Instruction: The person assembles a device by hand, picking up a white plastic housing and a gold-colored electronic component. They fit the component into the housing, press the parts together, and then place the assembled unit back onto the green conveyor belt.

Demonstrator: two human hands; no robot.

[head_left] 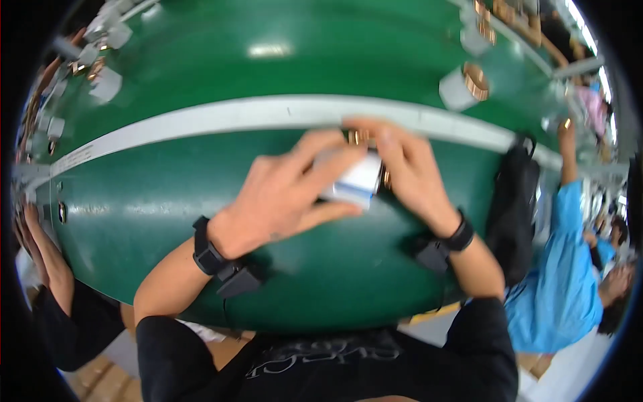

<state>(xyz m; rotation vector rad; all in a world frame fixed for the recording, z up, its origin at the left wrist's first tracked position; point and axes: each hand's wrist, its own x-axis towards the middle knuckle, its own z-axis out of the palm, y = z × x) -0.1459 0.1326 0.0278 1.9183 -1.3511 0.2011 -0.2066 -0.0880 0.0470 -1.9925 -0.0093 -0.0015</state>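
My left hand (288, 181) grips a white block (362, 175) with a blue stripe along its near edge, fingers over the top and thumb along the near side. A gold-coloured metal band (362, 137) shows at the block's far side, and more gold shows at its right. My right hand (412, 167) closes on the band from the right, fingers curled over the far edge. Both hands are slightly blurred, and the fingers hide much of the band. Each wrist wears a black strap with a small black box.
The green table carries a white strip (254, 112) across it. At the far right stands a white holder (459, 90) with a rose-gold band; more holders (107, 84) are far left. A black bag (512, 208) lies at right, beside a blue-sleeved person (559, 281). Another person's arm (50, 261) is at left.
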